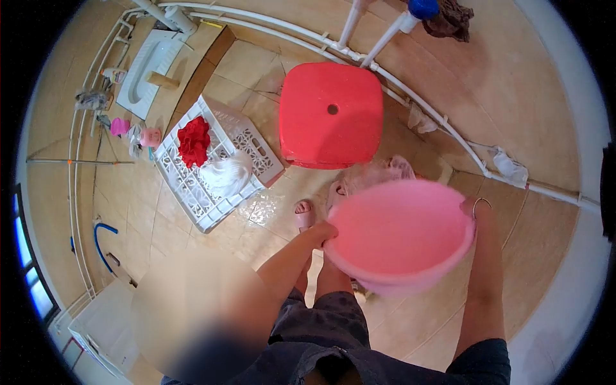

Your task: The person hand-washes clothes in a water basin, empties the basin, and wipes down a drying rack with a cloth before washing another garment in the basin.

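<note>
Grasping a wide, round pink plastic basin (401, 234) at opposite sides of the rim, with left hand (321, 233) and right hand (471, 207) both clenched on the edge, though with some fingers hidden by the basin. Holding it aloft in front of the dark shorts (327, 321), mouth turned mostly upward and towards the head, apparently mid-handling, judging by the soft blur on the plastic. Seems to call for a firm grip on both sides and steady control of the tilt.

Just beyond the basin, near its far edge, a square red plastic stool (321, 138) with a round hole in the seat, limiting room in that direction. To the left, a white openwork plastic crate (204, 217), with a crumpled red cloth (194, 142) and a bunched white cloth (228, 174) on top. Underfoot, shiny, wet-looking beige floor tiles (273, 224), calling for careful footing in the pink slippers (304, 217). Farther off, a white squat toilet (154, 61) and white wall pipes (443, 125). Impossible to identify the blurred pinkish patch past the rim.
</note>
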The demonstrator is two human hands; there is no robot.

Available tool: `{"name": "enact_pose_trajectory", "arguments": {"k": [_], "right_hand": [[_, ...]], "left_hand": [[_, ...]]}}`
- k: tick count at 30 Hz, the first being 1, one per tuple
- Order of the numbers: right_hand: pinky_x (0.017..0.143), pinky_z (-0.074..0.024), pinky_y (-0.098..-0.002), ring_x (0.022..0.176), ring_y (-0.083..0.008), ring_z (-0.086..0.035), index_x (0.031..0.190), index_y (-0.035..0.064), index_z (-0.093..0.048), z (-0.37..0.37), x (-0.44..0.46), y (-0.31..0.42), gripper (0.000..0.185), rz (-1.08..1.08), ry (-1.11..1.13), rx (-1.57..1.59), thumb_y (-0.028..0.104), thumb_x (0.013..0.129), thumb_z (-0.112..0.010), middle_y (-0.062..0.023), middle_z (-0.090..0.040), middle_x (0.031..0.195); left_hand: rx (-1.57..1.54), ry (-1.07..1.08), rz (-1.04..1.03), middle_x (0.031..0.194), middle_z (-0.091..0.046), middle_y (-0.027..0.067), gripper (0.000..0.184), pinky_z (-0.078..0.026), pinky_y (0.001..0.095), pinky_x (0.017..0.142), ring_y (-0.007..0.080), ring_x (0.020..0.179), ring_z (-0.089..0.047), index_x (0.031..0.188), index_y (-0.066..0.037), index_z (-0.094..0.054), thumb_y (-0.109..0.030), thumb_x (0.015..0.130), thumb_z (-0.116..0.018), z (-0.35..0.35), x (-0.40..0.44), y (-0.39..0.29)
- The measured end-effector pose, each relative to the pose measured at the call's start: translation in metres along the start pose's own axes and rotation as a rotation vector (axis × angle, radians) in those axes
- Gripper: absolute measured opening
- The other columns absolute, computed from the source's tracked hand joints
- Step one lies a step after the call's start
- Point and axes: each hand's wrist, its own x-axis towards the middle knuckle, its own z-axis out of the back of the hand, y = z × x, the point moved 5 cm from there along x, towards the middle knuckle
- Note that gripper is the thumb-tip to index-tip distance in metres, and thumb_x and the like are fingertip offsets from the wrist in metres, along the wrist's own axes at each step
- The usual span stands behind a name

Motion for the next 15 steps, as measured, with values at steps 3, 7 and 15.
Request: {"name": "enact_pose_trajectory", "arguments": {"k": [3,7,15], "right_hand": [[0.074,-0.0429,-0.0379,0.088,-0.0294,-0.054,0.097,-0.0042,-0.054,0.002,-0.020,0.000,0.036,0.024,0.140,-0.292,0.016,0.072,-0.039,-0.0170,-0.056,0.098],[0.076,-0.0421,-0.0372,0.090,-0.0286,-0.054,0.100,-0.0040,-0.053,0.017,-0.004,-0.032,0.037,-0.001,0.188,-0.462,0.016,0.071,-0.041,-0.0168,-0.055,0.100],[0.074,-0.0418,-0.0361,0.084,-0.0277,-0.054,0.110,0.0036,-0.046,0.079,-0.075,-0.028,0.037,0.356,-0.437,0.324,0.021,0.078,-0.045,-0.0180,-0.056,0.092]], "left_hand": [[-0.667,0.071,0.423,0.068,-0.055,0.0075,0.025,-0.043,0.0314,0.046,0.0207,0.060,-0.054,0.073,-0.006,-0.055,-0.007,0.050,-0.064,0.021,-0.007,-0.028],[-0.183,-0.058,-0.161,0.074,-0.055,0.0070,0.026,-0.045,0.0293,0.049,0.0200,0.062,-0.055,0.085,-0.001,-0.053,-0.004,0.059,-0.058,0.096,-0.028,-0.085],[-1.350,-1.046,0.645,0.089,-0.053,0.0142,0.032,-0.045,0.0295,0.065,0.0194,0.081,-0.054,0.096,0.004,-0.046,-0.001,0.065,-0.051,0.231,-0.076,-0.110]]}}
